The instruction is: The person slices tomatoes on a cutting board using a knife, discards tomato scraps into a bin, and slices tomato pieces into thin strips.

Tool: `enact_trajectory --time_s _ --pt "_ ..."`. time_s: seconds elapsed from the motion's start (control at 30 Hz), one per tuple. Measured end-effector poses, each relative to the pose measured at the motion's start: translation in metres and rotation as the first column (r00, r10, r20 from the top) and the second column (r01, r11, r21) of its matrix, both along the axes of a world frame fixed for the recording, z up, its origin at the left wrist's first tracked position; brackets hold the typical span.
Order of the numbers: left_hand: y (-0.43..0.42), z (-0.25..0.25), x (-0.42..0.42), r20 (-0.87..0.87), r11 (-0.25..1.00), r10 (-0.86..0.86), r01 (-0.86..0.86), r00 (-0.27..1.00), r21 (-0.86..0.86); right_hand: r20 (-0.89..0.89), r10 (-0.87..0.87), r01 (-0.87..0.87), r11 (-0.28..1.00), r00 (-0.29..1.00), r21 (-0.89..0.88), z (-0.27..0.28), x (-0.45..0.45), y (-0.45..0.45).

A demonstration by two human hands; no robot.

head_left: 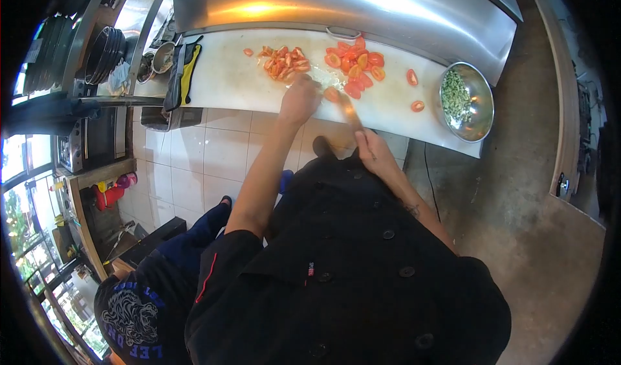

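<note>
My right hand (375, 151) is wrapped round the handle of a knife (350, 114), its blade blurred and reaching over the white cutting board (223, 74). By the blade's tip lies a tomato piece (331, 94). My left hand (301, 98) is over the board, fingers curled and closed beside a pile of chopped tomato (283, 62); whatever they hold is hidden. Tomato halves and slices (356, 61) lie heaped at the board's back, right of the left hand. Two tomato halves (412, 77) sit apart, farther right.
A steel bowl (484, 106) of chopped green pieces (455, 98) stands at the board's right end. Yellow-and-black tongs or a similar tool (187, 74) lie at the left end. A steel wall (336, 6) rises behind. Another person's dark shirt (132, 313) is at lower left.
</note>
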State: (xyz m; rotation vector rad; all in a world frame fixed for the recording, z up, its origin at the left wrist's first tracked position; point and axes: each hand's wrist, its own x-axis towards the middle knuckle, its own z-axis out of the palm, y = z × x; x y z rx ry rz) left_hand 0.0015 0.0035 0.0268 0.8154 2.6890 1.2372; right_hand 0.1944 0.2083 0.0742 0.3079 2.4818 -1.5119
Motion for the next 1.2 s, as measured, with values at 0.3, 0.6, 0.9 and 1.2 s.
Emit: enact_trajectory --time_s 0.3,0.6,0.9,1.2 --pt "-0.002 0.024 -0.054 -0.190 0.946 0.189 -0.231 0.963 -0.228 0.062 -0.370 0.364 0.927 0.927 0.096 0.005 0.048 0.042" --pt "0.264 0.021 0.002 0.161 0.971 -0.122 0.151 0.979 -0.183 -0.041 -0.588 0.587 0.797 0.808 0.140 -0.001 0.078 0.050" --pt "0.253 -0.015 -0.024 0.108 0.940 -0.301 0.314 0.947 -0.136 0.115 -0.539 0.529 0.842 0.835 0.108 -0.011 0.108 0.054" --pt "0.021 0.036 -0.036 -0.038 0.925 -0.094 0.073 0.995 -0.372 -0.027 0.164 -0.148 0.942 0.986 0.301 -0.033 -0.029 -0.006"
